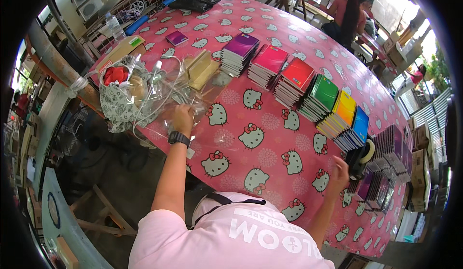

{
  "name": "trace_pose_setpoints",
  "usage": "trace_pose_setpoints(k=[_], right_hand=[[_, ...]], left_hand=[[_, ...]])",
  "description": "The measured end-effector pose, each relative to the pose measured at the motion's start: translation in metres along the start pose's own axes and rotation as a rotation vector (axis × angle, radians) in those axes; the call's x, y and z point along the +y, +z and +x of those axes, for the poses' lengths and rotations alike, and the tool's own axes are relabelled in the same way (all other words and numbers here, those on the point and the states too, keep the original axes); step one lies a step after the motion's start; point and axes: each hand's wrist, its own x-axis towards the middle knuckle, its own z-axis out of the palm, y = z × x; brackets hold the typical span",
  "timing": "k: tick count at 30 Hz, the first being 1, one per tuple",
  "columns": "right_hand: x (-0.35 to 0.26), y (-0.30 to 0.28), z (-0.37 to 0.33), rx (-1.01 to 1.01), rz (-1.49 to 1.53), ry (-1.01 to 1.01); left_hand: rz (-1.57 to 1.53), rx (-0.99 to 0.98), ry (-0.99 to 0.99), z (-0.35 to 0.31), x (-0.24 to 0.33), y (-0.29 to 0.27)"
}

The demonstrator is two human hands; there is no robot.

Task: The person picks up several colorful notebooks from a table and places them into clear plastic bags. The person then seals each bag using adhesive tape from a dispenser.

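Note:
My left hand (183,120), a dark watch on its wrist, is closed on a thin clear plastic bag (198,106) at the table's left side; its fingertips are partly hidden. My right hand (339,173) is raised at the right with fingers apart and nothing in them, just short of a black tape dispenser (356,162) with a roll of tape (367,151). Between and beyond my hands run stacks of spiral notebooks: purple (239,47), pink (270,60), red (297,74), green (322,92), yellow (345,106) and blue (359,120).
More wrapped purple notebooks (389,146) are piled at the right edge. A cloth bag (115,107), gold box (200,71), cardboard box (123,52), single purple notebook (177,38) and water bottle (115,27) sit left. A person (351,18) sits at the far right.

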Motion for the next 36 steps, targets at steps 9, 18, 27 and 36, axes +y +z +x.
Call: trace_pose_setpoints(k=[9,18,27,36], right_hand=[[-0.067,0.119,-0.016,-0.546,0.440,0.294],[-0.062,0.101,0.045,-0.887,0.269,-0.043],[-0.057,0.101,0.071,-0.908,0.280,0.240],[-0.084,0.039,0.052,0.019,-0.409,-0.701]], left_hand=[[-0.862,0.052,0.149,-0.048,0.190,-0.052],[-1.961,-0.821,-0.371,-0.033,0.200,-0.063],[-1.402,-0.623,-0.010,0.002,0.224,-0.105],[-0.631,0.084,0.627,-0.004,0.227,-0.116]])
